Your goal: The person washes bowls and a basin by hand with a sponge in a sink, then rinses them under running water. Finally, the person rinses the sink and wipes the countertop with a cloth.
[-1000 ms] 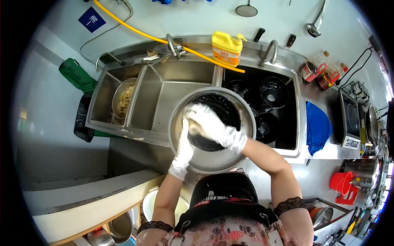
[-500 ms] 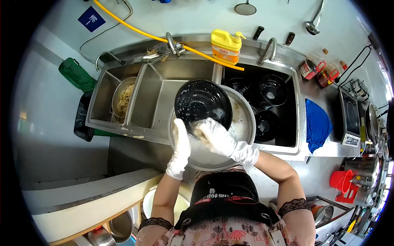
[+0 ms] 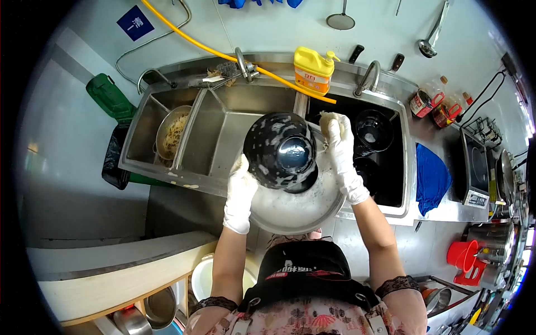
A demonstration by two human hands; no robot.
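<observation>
While I follow along remotely on the head cam, the gloved left hand (image 3: 241,183) is pinching the edge of the black bowl (image 3: 265,146), which hides some of its fingers. That bowl is tipped so its soapy underside faces me, over the big metal basin (image 3: 285,229). Just off its right side, the gloved right hand (image 3: 340,151) is curled around what looks like a beige scrubber (image 3: 324,121). Other dark bowls (image 3: 373,132) sit in the right-hand sink (image 3: 397,173).
</observation>
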